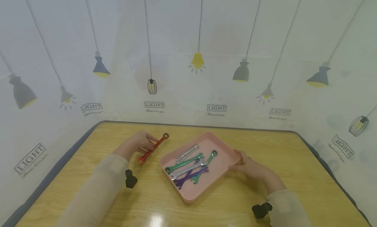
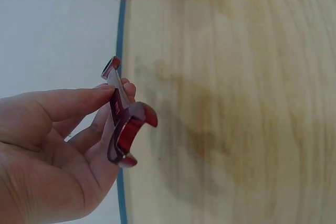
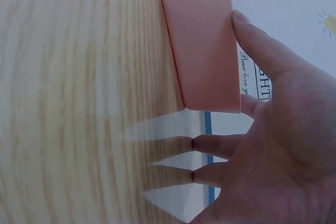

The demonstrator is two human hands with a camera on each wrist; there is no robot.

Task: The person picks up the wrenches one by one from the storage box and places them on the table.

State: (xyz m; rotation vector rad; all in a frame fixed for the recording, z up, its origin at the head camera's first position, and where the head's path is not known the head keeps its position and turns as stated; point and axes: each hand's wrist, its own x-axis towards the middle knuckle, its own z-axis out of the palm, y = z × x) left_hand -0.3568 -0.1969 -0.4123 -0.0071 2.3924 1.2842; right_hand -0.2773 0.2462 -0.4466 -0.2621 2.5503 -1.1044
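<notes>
My left hand (image 1: 142, 142) pinches a red combination wrench (image 1: 154, 149) by its shank, between thumb and fingers, above the table. In the left wrist view, the wrench's open end (image 2: 128, 135) points toward the camera and its ring end lies farther off. A pink tray (image 1: 226, 168) stands to the right, holding several silver, green and purple wrenches, such as a green wrench (image 1: 185, 162), bunched in its left part. At the tray's right corner, my right hand (image 1: 250, 168) touches the wall with its thumb (image 3: 262, 45); the other fingers are spread, two with tips on the tabletop.
The wooden table (image 1: 141, 200) has a dark edge along the back and sides. Behind it hangs a pale cloth (image 1: 176, 115) printed with lamps and the word LIGHT. Black devices, such as the left wrist device (image 1: 130, 179), are strapped at both cuffs.
</notes>
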